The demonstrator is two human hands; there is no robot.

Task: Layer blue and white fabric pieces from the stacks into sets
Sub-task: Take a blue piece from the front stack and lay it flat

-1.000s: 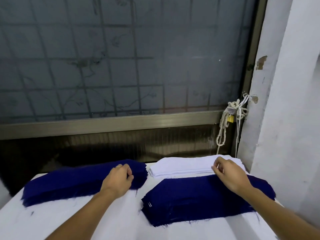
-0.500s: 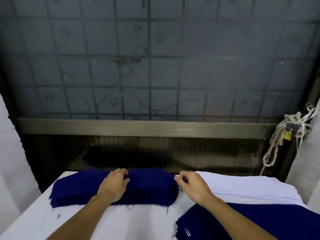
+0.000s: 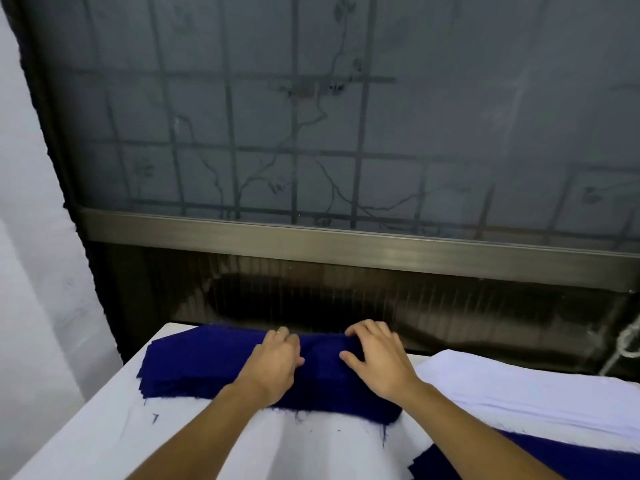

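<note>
A stack of dark blue fabric pieces (image 3: 194, 368) lies across the far left of the white table (image 3: 104, 434). My left hand (image 3: 277, 362) rests on the middle of it, fingers curled and thumb pinching the top blue piece. My right hand (image 3: 377, 358) lies on the same stack just to the right, fingers spread and fingertips at its far edge. A stack of white fabric pieces (image 3: 526, 393) sits to the right. In front of that, a second blue stack (image 3: 519, 459) is cut off by the bottom right corner.
A frosted window with a metal grille (image 3: 311, 150) and a metal sill (image 3: 311, 237) stands right behind the table. A white wall (image 3: 31, 271) is on the left. A knotted rope (image 3: 627, 341) hangs at the right edge.
The view swung left. My right hand left the white stack's corner and came down on the left blue stack beside my left hand, which stayed there.
</note>
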